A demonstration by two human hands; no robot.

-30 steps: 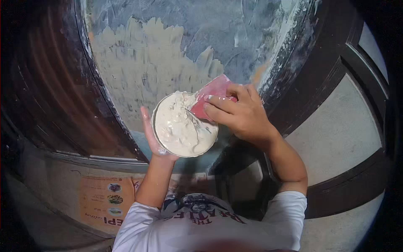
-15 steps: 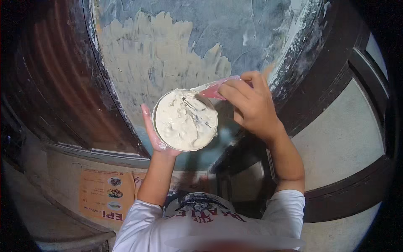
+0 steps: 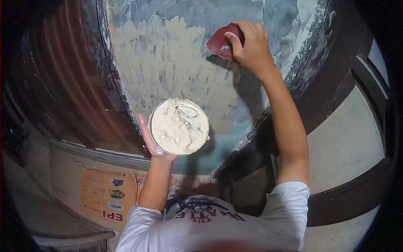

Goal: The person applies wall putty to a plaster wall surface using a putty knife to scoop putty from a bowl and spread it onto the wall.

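The left hand (image 3: 155,148) supports a round tub (image 3: 187,153) of cream paste (image 3: 171,131). The right hand (image 3: 254,48) pinches a dark-red scraper (image 3: 219,42) over the blue-grey panel (image 3: 218,11), inside its right edge; spreading apparently needs even pressure.

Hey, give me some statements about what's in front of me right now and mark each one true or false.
1. The left hand holds a round container of cream-coloured paste. True.
2. The scraper is dipped in that paste. False: the red scraper is apart from the container, up by the grey-blue surface.
3. The right hand grips the scraper. True.
4. The orange sheet is right of the container. False: the orange sheet is at the picture's lower left.
5. A pale coat covers only part of the grey-blue surface. True.
6. The sleeves are black. False: the sleeves are white.
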